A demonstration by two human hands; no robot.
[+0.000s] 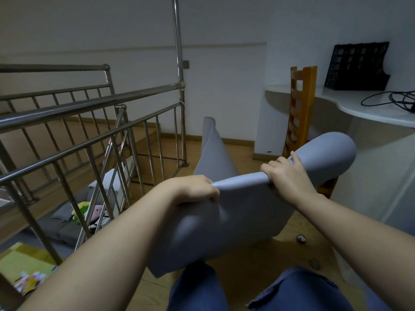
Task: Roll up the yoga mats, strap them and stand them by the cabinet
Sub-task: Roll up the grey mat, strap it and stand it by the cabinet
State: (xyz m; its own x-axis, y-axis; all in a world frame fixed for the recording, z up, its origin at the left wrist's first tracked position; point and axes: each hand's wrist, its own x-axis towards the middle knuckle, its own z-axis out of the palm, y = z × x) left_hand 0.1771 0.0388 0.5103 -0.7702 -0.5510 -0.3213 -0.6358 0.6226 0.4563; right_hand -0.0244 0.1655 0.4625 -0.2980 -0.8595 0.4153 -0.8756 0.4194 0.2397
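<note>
Left hand [197,189], right hand [285,173] grip mat [244,212]; fingers [272,163] half-hidden.

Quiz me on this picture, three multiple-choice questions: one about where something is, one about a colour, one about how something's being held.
1. Where is the black rack? A on top of the desk; B under the desk; C hanging off the desk's edge.
2. What colour is the mat? A green; B grey; C red.
3. How is the mat? A lying untouched; B lifted, gripped by both hands; C rolled tight and strapped.

Answers:
1 A, the rack stands on the white desk top.
2 B, its whole visible surface is grey.
3 B, the left hand and right hand each curl their fingers over its upper edge, and no strap shows.
</note>
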